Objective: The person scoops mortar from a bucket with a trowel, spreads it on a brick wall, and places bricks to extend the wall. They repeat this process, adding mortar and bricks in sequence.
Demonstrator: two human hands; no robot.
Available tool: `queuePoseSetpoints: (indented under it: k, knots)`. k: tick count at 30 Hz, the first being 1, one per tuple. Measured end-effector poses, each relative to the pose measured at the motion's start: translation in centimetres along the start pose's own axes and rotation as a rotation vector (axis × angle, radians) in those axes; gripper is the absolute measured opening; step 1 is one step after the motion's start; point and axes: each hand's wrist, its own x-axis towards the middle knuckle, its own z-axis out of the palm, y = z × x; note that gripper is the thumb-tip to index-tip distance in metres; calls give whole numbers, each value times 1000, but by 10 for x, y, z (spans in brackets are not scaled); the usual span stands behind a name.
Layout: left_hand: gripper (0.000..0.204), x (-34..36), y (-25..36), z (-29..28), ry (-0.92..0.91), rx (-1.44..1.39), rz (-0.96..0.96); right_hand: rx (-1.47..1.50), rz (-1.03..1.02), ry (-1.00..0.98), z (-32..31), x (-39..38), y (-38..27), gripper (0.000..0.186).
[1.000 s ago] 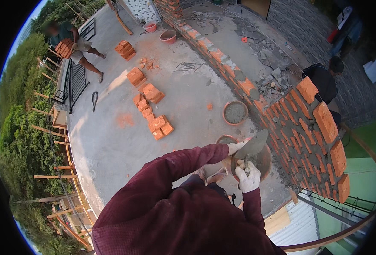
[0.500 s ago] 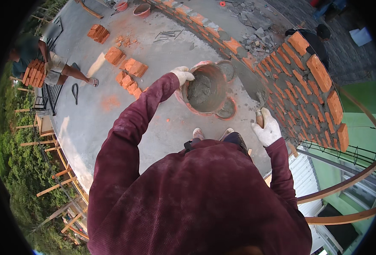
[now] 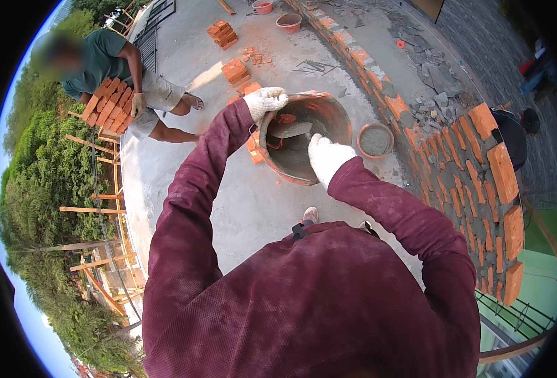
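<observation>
My left hand (image 3: 267,104), in a white knit glove, is closed on the upper left rim of a mortar bucket (image 3: 342,120). The bucket looks tilted, and grey mortar lies in its bottom. My right hand (image 3: 329,159), also gloved, is closed round a trowel whose handle it hides. The grey blade of the trowel (image 3: 291,130) is inside the bucket, against the left inner wall. A small round tub of mortar (image 3: 375,140) stands just right of the bucket.
A brick wall (image 3: 480,208) rises at the right, with a low brick course (image 3: 360,55) running away from it. Brick stacks (image 3: 221,34) stand beyond the bucket. At the left another person (image 3: 111,57) carries several bricks (image 3: 109,106). Someone else (image 3: 511,135) is behind the wall.
My right hand has brought the trowel from beside the wall into the bucket. The bucket has tipped, my left hand still on its rim. The view has shifted; the brick carrier appears closer.
</observation>
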Motion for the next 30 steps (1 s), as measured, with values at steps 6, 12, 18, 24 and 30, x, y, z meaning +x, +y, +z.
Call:
queuePoseSetpoints:
  k: [6,12,18,24,30]
  knots:
    - [20,-53,-1,14,181,-1,-84,-209,-199,-284,-50,-36,46,58]
    - [24,-30,14,78,269,92,1,-414,-229,-5,-3,-29,79,38]
    - [25,-34,23,112,413,77,-66,-412,-281,-328,-58,-55,90,56]
    - [23,-5,40,121,326,-96,-12,-410,-372,-124,-36,-54,92,65]
    - [36,-25,-17,117,492,24,-131,-278,-307,-244,-53,-60,97,41]
